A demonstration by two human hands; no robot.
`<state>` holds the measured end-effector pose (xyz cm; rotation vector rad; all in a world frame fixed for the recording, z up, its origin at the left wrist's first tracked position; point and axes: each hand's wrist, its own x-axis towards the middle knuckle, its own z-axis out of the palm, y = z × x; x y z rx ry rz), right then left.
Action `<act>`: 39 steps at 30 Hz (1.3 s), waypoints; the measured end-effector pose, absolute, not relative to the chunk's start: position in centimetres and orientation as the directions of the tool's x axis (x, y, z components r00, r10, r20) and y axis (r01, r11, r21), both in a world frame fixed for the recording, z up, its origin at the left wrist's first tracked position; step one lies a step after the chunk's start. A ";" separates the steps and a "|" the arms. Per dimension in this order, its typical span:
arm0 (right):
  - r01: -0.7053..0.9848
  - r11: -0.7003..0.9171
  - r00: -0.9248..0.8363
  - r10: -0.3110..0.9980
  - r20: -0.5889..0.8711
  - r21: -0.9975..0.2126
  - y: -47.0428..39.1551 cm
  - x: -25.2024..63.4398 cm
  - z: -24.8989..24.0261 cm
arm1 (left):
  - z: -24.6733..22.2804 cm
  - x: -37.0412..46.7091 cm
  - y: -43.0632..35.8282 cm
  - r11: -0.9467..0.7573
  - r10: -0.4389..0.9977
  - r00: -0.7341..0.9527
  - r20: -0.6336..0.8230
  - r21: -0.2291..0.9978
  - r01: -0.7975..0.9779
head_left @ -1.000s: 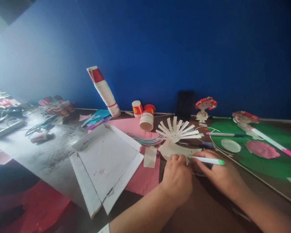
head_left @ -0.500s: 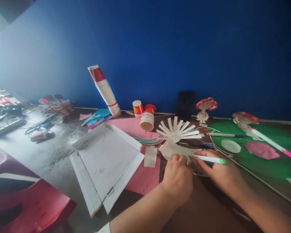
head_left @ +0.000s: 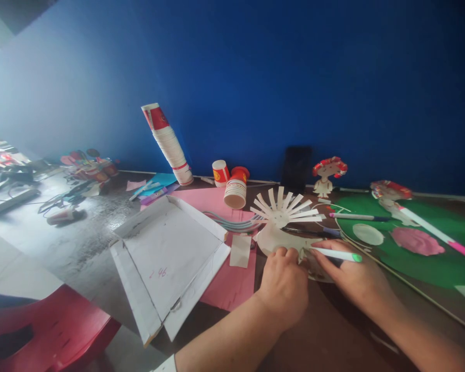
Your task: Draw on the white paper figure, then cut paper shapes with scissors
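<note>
My right hand (head_left: 343,263) is closed round a white marker (head_left: 337,254) with a green end, its tip over a pale paper cutout (head_left: 273,238). Resting on the cutout's near edge, my left hand (head_left: 284,276) has its fingers curled; the paper runs under them. The cutout lies on the dark table, and its near part is partly hidden by both hands. Just behind it, a white paper piece cut into strips (head_left: 281,214) fans out.
An open white box lid (head_left: 170,258) lies on pink paper (head_left: 232,289) at left. Paper cups (head_left: 170,147) lean against the blue wall. A paper figure (head_left: 325,178) stands at the back; a pink-ended marker (head_left: 430,227) lies over a green sheet (head_left: 411,268). A red chair (head_left: 70,330) is lower left.
Both hands hold nearly the same place on the cutout. The view has shifted slightly, and more of the floor shows beside the red chair.
</note>
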<state>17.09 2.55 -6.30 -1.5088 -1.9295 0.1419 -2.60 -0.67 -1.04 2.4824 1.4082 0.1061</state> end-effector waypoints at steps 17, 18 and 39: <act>0.817 0.296 -0.084 0.910 0.405 -0.495 2.4 16.9 -6.1 | -0.6 -2.7 -0.6 -0.585 0.797 0.602 -0.043 0.194 0.788; 0.816 0.295 -0.083 0.911 0.404 -0.498 2.4 16.9 -6.1 | -0.6 -2.8 -0.6 -0.587 0.794 0.606 -0.058 0.191 0.787; 0.745 0.335 -0.033 0.883 0.469 -0.577 2.1 17.0 -5.2 | -0.4 -2.8 -0.5 -0.571 0.800 0.597 -0.066 0.222 0.790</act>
